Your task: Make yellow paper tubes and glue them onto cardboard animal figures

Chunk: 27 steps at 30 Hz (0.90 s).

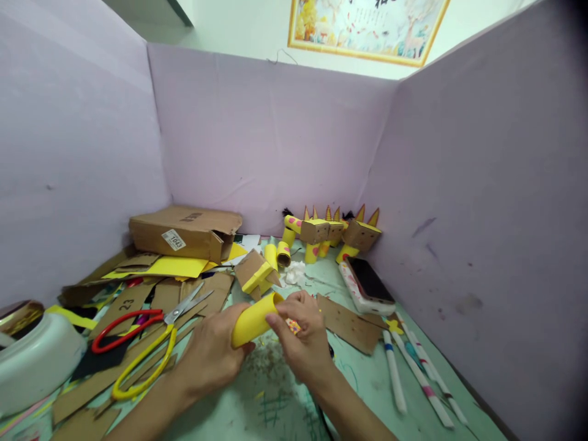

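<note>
Left hand (212,356) clamped round yellow paper tube (255,319); right hand (301,340) fingers pinched on tube's side w/ small dotted sticker (293,326), above green table (367,380).

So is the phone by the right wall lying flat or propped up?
Lying flat. The phone rests screen-up on the table, its dark screen unlit, beside the cardboard strip.

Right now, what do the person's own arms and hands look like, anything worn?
Both forearms are bare as far as the frame shows: no sleeves, gloves or watch. The left hand and right hand show no rings or markings that I can make out; nails are short.
</note>
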Each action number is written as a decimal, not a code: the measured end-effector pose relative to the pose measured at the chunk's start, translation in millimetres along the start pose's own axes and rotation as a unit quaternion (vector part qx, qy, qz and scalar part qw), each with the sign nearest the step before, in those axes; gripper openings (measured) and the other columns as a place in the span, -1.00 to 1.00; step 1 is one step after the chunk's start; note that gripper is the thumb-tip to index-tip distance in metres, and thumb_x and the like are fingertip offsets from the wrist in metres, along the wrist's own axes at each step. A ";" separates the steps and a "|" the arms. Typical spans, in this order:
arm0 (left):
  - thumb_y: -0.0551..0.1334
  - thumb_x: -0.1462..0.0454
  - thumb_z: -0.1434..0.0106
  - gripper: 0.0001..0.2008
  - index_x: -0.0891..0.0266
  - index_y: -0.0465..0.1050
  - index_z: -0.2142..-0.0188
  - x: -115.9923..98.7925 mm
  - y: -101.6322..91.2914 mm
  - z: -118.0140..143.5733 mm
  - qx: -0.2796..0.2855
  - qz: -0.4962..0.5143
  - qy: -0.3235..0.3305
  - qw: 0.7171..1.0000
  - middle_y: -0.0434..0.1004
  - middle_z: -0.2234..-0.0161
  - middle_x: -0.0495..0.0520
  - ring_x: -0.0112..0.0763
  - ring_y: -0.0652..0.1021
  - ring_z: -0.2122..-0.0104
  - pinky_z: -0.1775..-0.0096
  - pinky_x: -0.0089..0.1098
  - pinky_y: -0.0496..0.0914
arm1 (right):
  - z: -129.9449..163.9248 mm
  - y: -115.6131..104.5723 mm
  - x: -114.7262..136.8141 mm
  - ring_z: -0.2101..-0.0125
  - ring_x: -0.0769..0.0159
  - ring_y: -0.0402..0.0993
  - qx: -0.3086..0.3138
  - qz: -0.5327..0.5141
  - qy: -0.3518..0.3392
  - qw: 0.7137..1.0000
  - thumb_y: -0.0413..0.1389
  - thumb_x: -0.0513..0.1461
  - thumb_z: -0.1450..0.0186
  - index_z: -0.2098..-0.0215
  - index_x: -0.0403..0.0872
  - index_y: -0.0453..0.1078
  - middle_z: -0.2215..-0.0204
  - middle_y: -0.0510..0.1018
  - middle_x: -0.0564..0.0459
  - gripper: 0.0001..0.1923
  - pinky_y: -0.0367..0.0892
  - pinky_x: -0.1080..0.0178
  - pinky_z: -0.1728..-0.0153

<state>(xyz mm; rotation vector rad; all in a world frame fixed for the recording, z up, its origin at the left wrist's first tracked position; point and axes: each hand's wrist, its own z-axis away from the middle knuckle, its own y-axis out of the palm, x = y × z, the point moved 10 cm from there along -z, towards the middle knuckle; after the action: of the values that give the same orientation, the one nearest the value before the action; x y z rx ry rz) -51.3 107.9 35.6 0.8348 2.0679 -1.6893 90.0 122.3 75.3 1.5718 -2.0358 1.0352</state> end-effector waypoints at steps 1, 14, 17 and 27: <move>0.24 0.26 0.01 -0.52 0.10 0.35 0.03 0.1 -1.9 -0.8 -0.001 -0.008 0.004 1.000 0.53 0.14 0.07 -0.09 0.50 0.17 0.17 -0.23 0.32 | 0.0 -1.6 -7.2 0.44 0.27 0.31 -0.013 -0.012 0.024 1.000 0.10 -0.20 -0.17 0.58 -0.06 0.46 0.61 0.44 0.08 -0.79 0.19 0.21 0.33; 0.31 0.08 0.10 -0.53 0.28 0.34 0.22 50.2 -46.1 2.0 -0.221 0.206 -0.115 0.946 0.47 0.24 0.17 -0.17 0.50 0.27 0.20 -0.19 0.39 | 12.4 -22.0 -77.1 0.46 0.30 0.36 -0.182 -0.194 0.259 0.928 0.08 0.03 -0.15 0.43 -0.17 0.45 0.55 0.50 0.07 -0.59 0.27 0.30 0.43; 0.30 0.09 0.07 -0.58 0.29 0.38 0.25 51.0 -44.9 6.7 -0.251 0.247 -0.120 0.928 0.50 0.28 0.16 -0.19 0.51 0.32 0.25 -0.21 0.40 | 13.9 -17.1 -69.1 0.55 0.34 0.35 -0.171 -0.206 0.266 0.926 0.09 0.07 -0.12 0.47 -0.16 0.43 0.61 0.47 0.08 -0.57 0.26 0.33 0.54; 0.32 0.15 0.07 -0.80 0.27 0.54 0.55 51.8 -40.3 8.5 -0.223 0.312 -0.132 0.914 0.57 0.46 0.08 -0.13 0.53 0.32 0.26 -0.24 0.40 | 12.4 20.8 -65.3 0.52 0.30 0.45 -0.001 -0.311 0.269 0.912 0.31 -0.11 0.10 0.40 -0.14 0.49 0.53 0.57 0.05 -0.66 0.37 0.30 0.48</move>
<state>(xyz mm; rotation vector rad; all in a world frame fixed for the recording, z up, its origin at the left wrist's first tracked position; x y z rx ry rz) -117.5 106.5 33.4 0.9153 1.6506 -0.8844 92.6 159.2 16.3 1.5485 -1.0646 1.0428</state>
